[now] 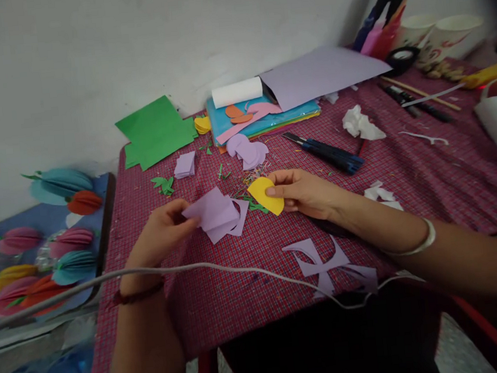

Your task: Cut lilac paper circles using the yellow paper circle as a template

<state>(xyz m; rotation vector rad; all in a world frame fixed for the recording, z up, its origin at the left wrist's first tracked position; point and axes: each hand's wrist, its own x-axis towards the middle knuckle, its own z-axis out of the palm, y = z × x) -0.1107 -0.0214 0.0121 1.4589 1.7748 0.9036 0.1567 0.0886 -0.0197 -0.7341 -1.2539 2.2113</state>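
My left hand (168, 226) pinches the left corner of some purple paper pieces (218, 208), which overlap just above the cloth. Between the thumb and fingers of my right hand (295, 192) is a yellow paper cutout (266, 196) with a rounded edge. Thin green and mixed-colour snippets (256, 202) lie under and around these papers. Behind them sits a pile of purple paper circles (248, 151), with a small stack of purple squares (185, 165) to its left. Purple offcuts with curved cut-outs (319, 262) rest near the front edge.
A utility knife (327, 152) lies right of the circles. Green sheets (155, 131) and a large purple sheet (325, 73) are at the back. A white cable (221, 266) crosses in front of my left wrist. Paper fruit shapes (61, 184) are at far left.
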